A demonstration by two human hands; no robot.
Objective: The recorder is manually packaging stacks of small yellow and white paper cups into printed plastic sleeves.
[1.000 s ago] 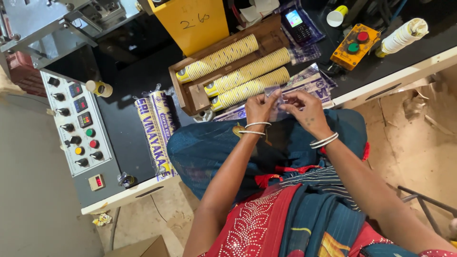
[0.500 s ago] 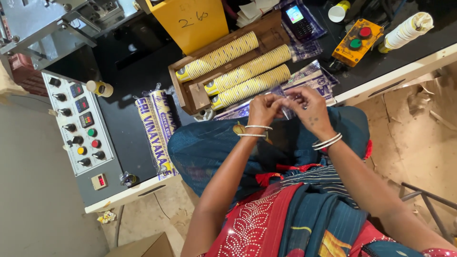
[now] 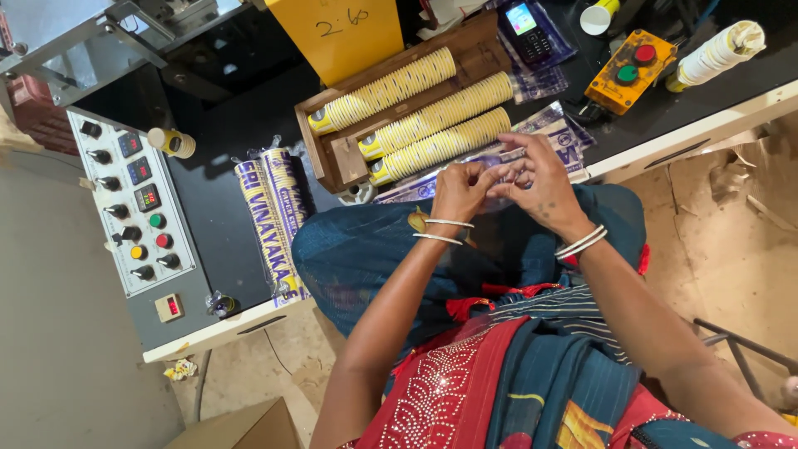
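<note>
My left hand (image 3: 460, 191) and my right hand (image 3: 540, 177) meet at the front edge of the black table (image 3: 224, 216), above my lap. Fingers of both hands pinch the edge of a clear plastic sleeve with blue print (image 3: 499, 150) that lies on a pile of the same sleeves. Just beyond my hands stands a wooden tray (image 3: 332, 154) holding three long rows of stacked yellow-and-white paper cups (image 3: 436, 112). My fingers hide the part of the sleeve they grip.
Two filled printed sleeves of cups (image 3: 270, 216) lie left of the tray. A grey control panel with knobs and buttons (image 3: 137, 212) is at the left. A yellow box (image 3: 345, 33), a phone (image 3: 528, 29), an orange two-button switch box (image 3: 628, 71) and a thread cone (image 3: 715, 51) lie behind.
Both hands stay at the sleeve's edge; the fingers have shifted slightly as they work the plastic. The view has drifted a little.
</note>
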